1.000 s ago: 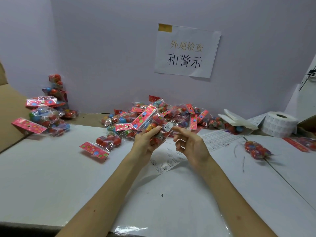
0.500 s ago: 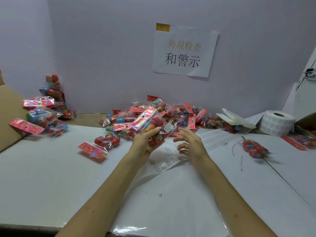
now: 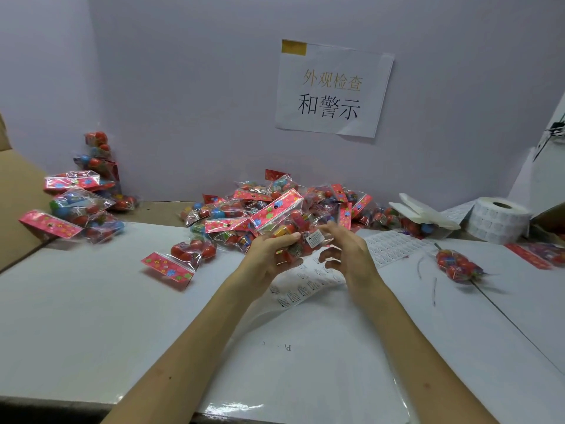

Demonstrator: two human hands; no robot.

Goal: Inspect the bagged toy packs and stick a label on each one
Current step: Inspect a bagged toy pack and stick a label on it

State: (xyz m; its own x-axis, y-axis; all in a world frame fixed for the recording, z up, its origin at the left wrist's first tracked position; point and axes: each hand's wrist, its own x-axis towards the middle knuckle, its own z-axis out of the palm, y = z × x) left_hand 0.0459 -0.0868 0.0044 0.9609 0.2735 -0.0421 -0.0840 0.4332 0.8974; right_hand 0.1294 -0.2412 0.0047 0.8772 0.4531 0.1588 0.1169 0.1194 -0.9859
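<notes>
My left hand [image 3: 269, 258] grips a clear toy pack [image 3: 293, 237] with a red flowered header, held above the table's middle. A small white label [image 3: 315, 239] sits on the pack's right side. My right hand [image 3: 348, 255] hovers just right of the pack with its fingers spread and loosely bent, holding nothing. Under my hands lies a label sheet [image 3: 305, 286]. Behind them is a heap of toy packs [image 3: 275, 206].
A stack of packs [image 3: 79, 206] lies at the far left by a cardboard box [image 3: 15, 203]. One pack [image 3: 180, 258] lies left of my hands, another [image 3: 458, 266] to the right. A label roll [image 3: 498, 220] stands at the back right. A paper sign [image 3: 333, 87] hangs on the wall.
My right hand pinched at the label on the pack a second ago. It has since let go and drawn slightly back with its fingers spread. The left hand keeps its hold.
</notes>
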